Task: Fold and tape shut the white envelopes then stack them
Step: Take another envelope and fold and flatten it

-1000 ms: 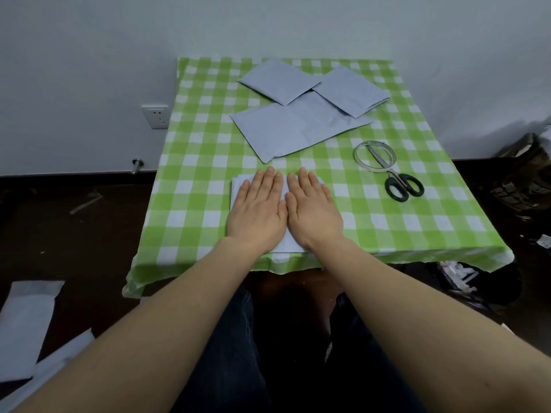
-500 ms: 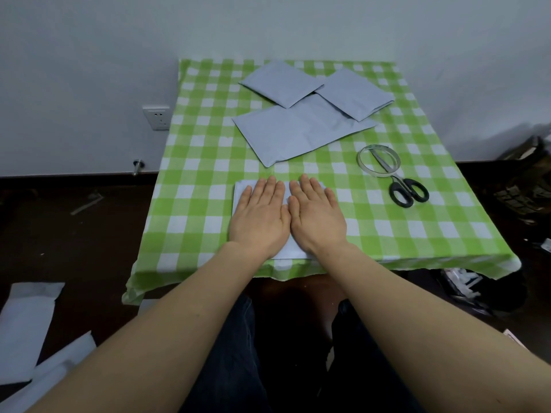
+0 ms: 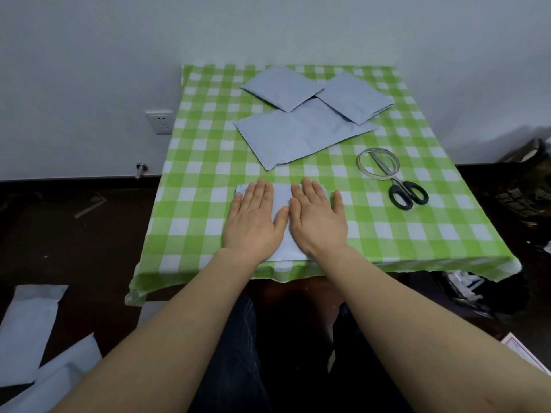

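Head cam, the only view we get: both hands are flat on the folded envelope (image 3: 281,195) at the near edge of the table (image 3: 190,204). The left hand (image 3: 253,223) and right hand (image 3: 318,223) have slid apart since half a second ago, when they were side by side, so white paper now shows between them. Fingers straight, palms down, gripping nothing. Looks like the crease is being pressed outward, so I'd guess taping comes next. Tape roll (image 3: 362,162) and scissors (image 3: 407,193) sit untouched on the right, and more envelopes (image 3: 298,135) wait at the back
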{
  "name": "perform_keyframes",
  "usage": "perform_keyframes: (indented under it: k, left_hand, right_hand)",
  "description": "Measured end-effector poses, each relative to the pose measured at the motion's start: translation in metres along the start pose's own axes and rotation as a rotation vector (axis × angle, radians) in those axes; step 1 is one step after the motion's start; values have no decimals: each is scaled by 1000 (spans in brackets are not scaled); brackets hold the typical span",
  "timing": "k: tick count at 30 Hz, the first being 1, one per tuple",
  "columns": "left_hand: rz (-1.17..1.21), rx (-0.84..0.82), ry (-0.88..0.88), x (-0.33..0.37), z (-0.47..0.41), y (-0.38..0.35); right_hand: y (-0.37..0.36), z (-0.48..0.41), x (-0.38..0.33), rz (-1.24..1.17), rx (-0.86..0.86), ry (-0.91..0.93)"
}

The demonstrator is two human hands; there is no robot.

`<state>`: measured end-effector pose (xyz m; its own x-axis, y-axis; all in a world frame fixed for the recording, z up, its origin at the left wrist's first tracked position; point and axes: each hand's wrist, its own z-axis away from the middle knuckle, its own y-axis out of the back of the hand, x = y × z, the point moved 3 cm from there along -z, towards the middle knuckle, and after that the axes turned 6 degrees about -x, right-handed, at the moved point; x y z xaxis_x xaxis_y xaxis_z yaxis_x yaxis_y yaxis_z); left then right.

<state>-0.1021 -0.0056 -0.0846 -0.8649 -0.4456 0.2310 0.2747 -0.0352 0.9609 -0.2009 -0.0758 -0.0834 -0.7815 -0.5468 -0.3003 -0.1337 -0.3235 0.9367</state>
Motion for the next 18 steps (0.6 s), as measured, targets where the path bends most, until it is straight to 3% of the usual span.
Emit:
perform_keyframes:
  k: [13, 16, 18]
  left_hand:
    - [56, 49, 58, -8, 1, -1]
    - [420, 337, 35, -29, 0, 20]
    - [693, 384, 99, -49, -11, 34]
  right_hand:
    - [0, 2, 6, 37, 15, -14]
    - [-1, 2, 4, 55, 31, -9]
    - [-1, 1, 4, 65, 38, -2]
